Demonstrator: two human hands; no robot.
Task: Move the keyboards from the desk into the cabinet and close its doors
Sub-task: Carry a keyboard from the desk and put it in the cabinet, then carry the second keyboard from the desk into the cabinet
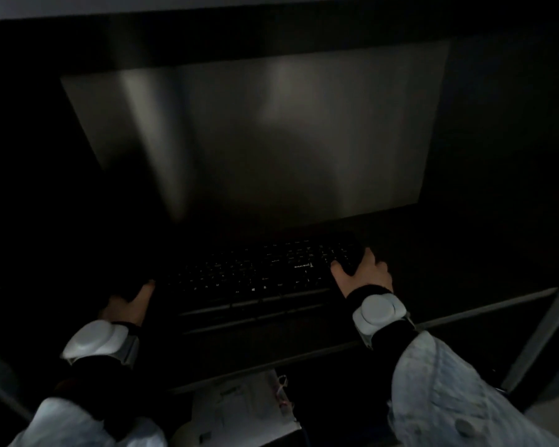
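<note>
A black keyboard (255, 272) lies inside the dark cabinet, on top of what looks like other flat black keyboards (252, 312) stacked below it. My left hand (128, 303) grips the keyboard's left end, its fingers lost in shadow. My right hand (363, 271) holds the right end, thumb on the keys and fingers wrapped around the edge. Both wrists wear white round bands over black cuffs. The cabinet's grey back wall (271, 133) rises behind the keyboard.
The cabinet's front shelf edge (465, 312) runs across below my wrists. An open door's edge (542, 333) stands at the right. A white box with printed labels (239, 404) sits below the shelf, between my arms. The cabinet's side walls are nearly black.
</note>
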